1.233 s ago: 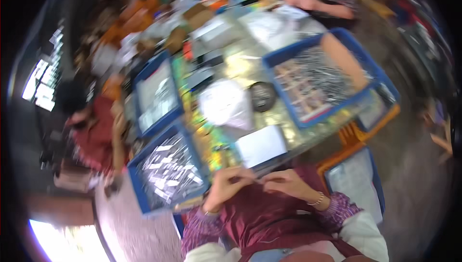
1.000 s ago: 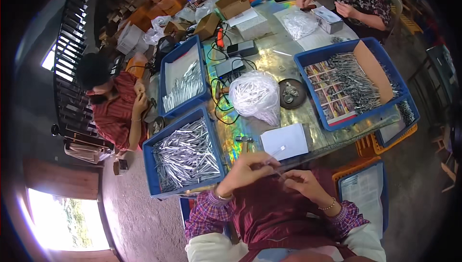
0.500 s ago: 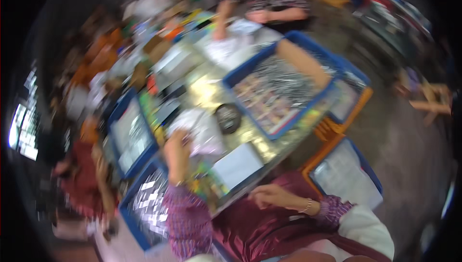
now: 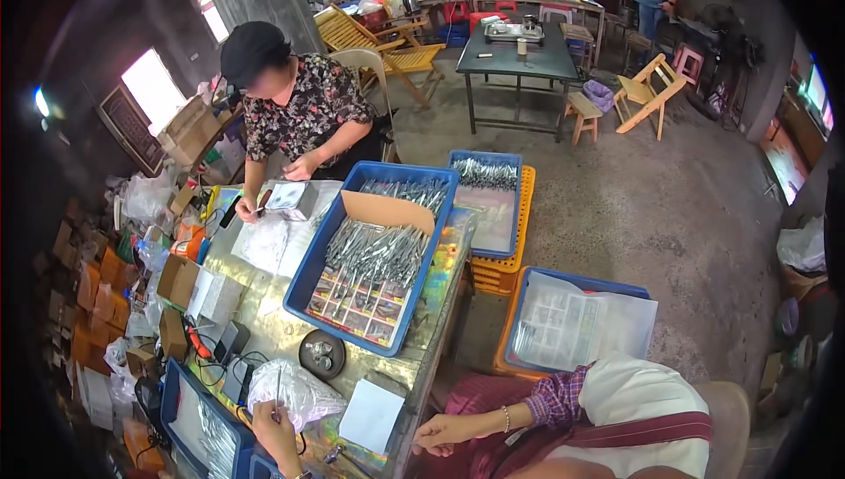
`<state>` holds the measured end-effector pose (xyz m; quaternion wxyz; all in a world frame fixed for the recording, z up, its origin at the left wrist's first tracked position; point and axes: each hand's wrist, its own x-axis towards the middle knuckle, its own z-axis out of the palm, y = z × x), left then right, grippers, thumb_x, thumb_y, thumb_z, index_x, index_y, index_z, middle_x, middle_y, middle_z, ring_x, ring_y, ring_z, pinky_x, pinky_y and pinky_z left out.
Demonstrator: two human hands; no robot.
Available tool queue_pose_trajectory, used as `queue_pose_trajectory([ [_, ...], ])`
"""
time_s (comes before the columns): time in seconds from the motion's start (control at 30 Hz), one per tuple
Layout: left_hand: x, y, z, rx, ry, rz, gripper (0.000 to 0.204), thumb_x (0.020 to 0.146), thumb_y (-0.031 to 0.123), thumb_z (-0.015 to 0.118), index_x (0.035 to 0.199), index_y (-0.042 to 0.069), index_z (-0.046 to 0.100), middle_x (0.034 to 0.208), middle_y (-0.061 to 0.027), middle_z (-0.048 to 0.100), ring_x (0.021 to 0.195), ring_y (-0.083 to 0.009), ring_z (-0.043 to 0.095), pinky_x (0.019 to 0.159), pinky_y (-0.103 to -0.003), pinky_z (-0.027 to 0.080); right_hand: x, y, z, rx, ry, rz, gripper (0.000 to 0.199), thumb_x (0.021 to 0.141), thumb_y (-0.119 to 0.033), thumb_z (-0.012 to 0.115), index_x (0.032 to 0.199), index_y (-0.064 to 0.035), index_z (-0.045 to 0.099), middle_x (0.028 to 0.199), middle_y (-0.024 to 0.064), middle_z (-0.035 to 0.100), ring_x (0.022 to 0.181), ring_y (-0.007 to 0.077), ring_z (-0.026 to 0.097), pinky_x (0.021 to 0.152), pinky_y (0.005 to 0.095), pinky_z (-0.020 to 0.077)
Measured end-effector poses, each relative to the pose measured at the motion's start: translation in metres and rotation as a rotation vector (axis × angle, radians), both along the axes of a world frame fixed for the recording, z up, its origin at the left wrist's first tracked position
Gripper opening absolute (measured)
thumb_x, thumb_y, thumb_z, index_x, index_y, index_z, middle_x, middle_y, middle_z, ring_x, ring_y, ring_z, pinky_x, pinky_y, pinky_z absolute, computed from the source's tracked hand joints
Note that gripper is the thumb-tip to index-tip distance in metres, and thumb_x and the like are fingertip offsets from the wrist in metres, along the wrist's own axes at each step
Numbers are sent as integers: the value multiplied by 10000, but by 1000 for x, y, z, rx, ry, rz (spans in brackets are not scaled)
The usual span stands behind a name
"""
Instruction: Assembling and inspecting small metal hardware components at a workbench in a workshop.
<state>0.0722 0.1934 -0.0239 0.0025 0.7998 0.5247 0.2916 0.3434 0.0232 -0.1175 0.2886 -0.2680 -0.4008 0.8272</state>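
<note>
Two hands of the wearer show at the lower edge. The left hand [image 4: 275,426] is pinched closed around one thin metal stick [image 4: 279,388], held upright just above a clear plastic bag [image 4: 299,394] on the table. The right hand [image 4: 447,433] rests at the table's near edge beside a white paper sheet [image 4: 371,415], fingers loosely curled and holding nothing.

One big blue crate [image 4: 310,281] on the table holds a heap of metal sticks and a cardboard divider; a second blue crate [image 4: 513,182] sits on an orange one beside the table, and a third [image 4: 581,284] on the floor holds clear bags. One small dark round dish [image 4: 321,354] lies between the big crate and the bag.

The table [image 4: 264,329] is shiny and cluttered with boxes and cables. One other person [image 4: 295,114] sits across it. The room has a bare concrete floor [image 4: 651,197], folding wooden chairs and a dark table further back.
</note>
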Motion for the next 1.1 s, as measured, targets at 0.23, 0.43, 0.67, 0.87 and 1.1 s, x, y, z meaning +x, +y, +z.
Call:
queue_pose_trajectory([
  [0.23, 1, -1, -1, 0, 6, 6, 133, 644, -40, 630, 755, -8, 564, 733, -116, 509, 621, -292, 512, 555, -364, 394, -3, -3, -3, -21, -26, -19, 293, 945, -282, 463, 1023, -28, 584, 695, -30, 541, 594, 43, 506, 526, 182, 428],
  [0.43, -1, 0, -4, -8, 11, 6, 161, 635, -32, 641, 781, -3, 582, 730, -116, 517, 614, -285, 515, 552, -359, 398, -4, -5, -4, 5, -24, -4, 281, 940, -273, 464, 1004, -27, 584, 703, -26, 548, 599, 43, 505, 527, 181, 423],
  [0.67, 4, 1, -2, 109, -254, 79, 196, 706, -43, 613, 900, -17, 601, 698, -66, 551, 530, -142, 453, 470, -279, 346, -6, -6, -15, -21, -6, -15, 288, 940, -276, 462, 1017, -27, 585, 691, -28, 542, 592, 43, 497, 522, 182, 416],
  [0.87, 32, -37, 22, -232, -842, 125, 191, 815, -10, 562, 999, -20, 608, 705, -10, 554, 491, -15, 365, 409, -167, 259, -4, -1, -6, -62, -26, -83, 287, 942, -271, 465, 1025, -28, 593, 687, -33, 539, 588, 37, 496, 523, 179, 410],
  [1.1, 54, -116, -19, -900, -998, 40, 174, 863, 155, 608, 950, 5, 595, 560, -38, 519, 415, -101, 426, 381, -240, 330, -1, 6, 11, -78, 60, -228, 287, 942, -282, 474, 1052, -49, 600, 710, -39, 558, 596, 28, 493, 517, 164, 386],
])
